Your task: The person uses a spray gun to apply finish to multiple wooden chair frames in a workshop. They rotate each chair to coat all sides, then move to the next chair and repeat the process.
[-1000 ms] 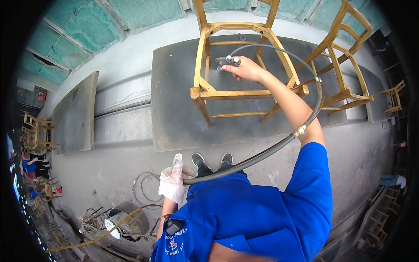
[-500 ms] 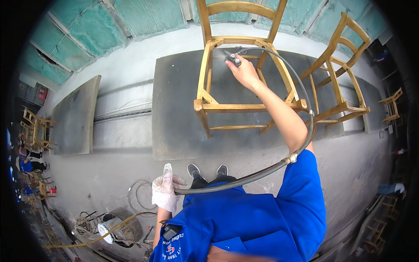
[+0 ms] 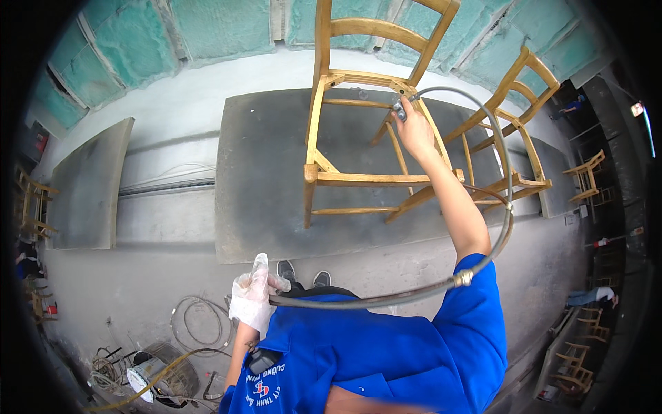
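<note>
My right hand (image 3: 416, 135) is closed around a small metal spray gun (image 3: 402, 108), held inside the frame of a wooden chair (image 3: 376, 181) near its right rear corner. The chair has no seat, and its curved backrest (image 3: 378, 29) faces away from me. From the gun a grey hose (image 3: 509, 155) arcs out past my right elbow and crosses my body. My left hand (image 3: 256, 292), in a whitish, thin glove, grips that hose near my waist with the thumb pointing up. Whether the gun sprays cannot be made out.
A second wooden chair (image 3: 517, 131) stands close on the right. The first chair is on a dark flat board (image 3: 262, 186); another board (image 3: 93, 186) lies left. A bucket (image 3: 169, 372) and coiled hose (image 3: 200, 321) sit at lower left. Teal-lined wall panels (image 3: 221, 27) run behind.
My right hand and the spray gun have moved right, from the chair frame's middle to its right rear corner. The view has shifted a little. My left hand keeps its grip on the hose.
</note>
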The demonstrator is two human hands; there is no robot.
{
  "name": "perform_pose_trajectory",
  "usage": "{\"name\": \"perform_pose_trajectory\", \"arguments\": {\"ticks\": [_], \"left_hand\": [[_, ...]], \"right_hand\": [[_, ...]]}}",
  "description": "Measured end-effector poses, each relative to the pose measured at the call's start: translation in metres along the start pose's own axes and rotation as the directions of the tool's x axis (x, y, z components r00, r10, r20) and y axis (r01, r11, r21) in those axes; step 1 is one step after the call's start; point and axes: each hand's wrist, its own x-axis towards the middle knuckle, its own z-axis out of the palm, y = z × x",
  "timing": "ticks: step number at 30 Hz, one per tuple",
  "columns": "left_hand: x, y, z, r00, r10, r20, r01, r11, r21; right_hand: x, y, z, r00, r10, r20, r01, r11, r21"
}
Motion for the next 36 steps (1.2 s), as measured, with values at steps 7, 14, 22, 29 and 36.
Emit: {"name": "perform_pose_trajectory", "arguments": {"ticks": [7, 14, 22, 29, 36], "left_hand": [[0.040, 0.012, -0.023, 0.994, 0.013, 0.112, -0.014, 1.000, 0.006], [0.055, 0.007, -0.038, 0.991, -0.095, 0.097, 0.105, 0.989, -0.102], [0.076, -0.008, -0.039, 0.958, -0.198, 0.206, 0.214, 0.975, -0.058], [0.067, -0.009, -0.026, 0.952, -0.193, 0.236, 0.210, 0.977, -0.047], [0.040, -0.012, 0.022, 0.979, -0.041, 0.199, 0.056, 0.996, -0.071]], "right_hand": [[0.008, -0.001, 0.020, 0.970, -0.081, 0.231, 0.138, 0.959, -0.246], [0.016, 0.002, 0.040, 0.798, -0.087, 0.597, 0.362, 0.860, -0.359], [-0.012, 0.005, -0.001, 0.649, 0.016, 0.760, 0.270, 0.930, -0.250], [-0.014, -0.003, -0.018, 0.724, -0.171, 0.668, 0.325, 0.939, -0.112], [-0.004, 0.019, -0.059, 0.967, -0.251, 0.038, 0.250, 0.968, 0.016]]}}
